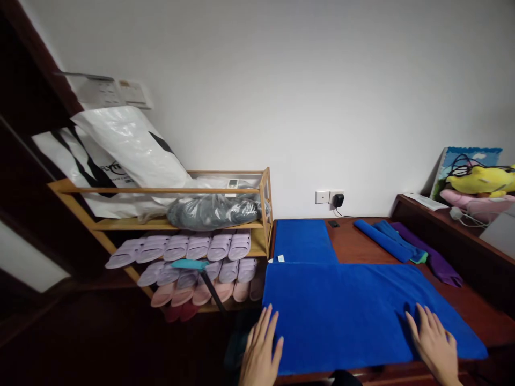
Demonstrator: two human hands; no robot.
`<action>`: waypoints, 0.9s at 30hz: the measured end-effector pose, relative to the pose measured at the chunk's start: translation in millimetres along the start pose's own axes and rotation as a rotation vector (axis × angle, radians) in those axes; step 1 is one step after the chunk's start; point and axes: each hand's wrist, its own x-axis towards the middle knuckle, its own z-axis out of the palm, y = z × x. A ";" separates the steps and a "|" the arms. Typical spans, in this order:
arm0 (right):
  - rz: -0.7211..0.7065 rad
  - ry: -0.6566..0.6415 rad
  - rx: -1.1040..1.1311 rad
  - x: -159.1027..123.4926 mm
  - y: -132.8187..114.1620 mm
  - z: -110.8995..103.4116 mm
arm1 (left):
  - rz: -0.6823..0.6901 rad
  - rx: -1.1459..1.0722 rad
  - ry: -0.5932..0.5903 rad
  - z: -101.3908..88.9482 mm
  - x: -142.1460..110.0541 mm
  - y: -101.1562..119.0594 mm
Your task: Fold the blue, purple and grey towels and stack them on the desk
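A blue towel [341,311] lies spread flat over the front of a reddish-brown wooden desk [341,236]. My left hand [261,346] is at the towel's left edge, fingers stretched out and slightly apart. On the right part of the same towel rests my right hand [433,338], palm down with the fingers extended. Neither hand grips anything. Behind the spread towel lies another blue cloth [303,241], its front overlapped by the towel, with a small white label at the left. Rolled blue cloth [382,241] and purple cloth [428,254] lie at the back right.
A wooden rack [265,214] on the left holds lilac slippers [187,246], pink slippers [201,292] and white bags [129,145]. A turquoise-headed tool [189,265] leans before it. A black plug [338,200] sits in the wall socket. A yellow plush toy [480,181] is at right.
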 end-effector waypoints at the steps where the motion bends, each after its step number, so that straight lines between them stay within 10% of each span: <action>1: 0.000 -0.025 -0.032 -4.2 12.3 0.4 | 0.011 0.014 -0.049 2.7 -3.9 4.3; 8: -0.161 -0.088 -0.011 -11.4 55.3 8.6 | -0.197 -0.027 -0.243 13.8 -34.3 -15.3; 18: -0.141 0.046 0.062 -25.8 47.9 6.9 | -0.285 -0.532 -0.287 27.4 -51.4 -51.3; 27: -0.277 -0.026 -0.028 -49.8 27.5 13.1 | -0.673 -0.988 -0.227 29.8 -46.9 -41.3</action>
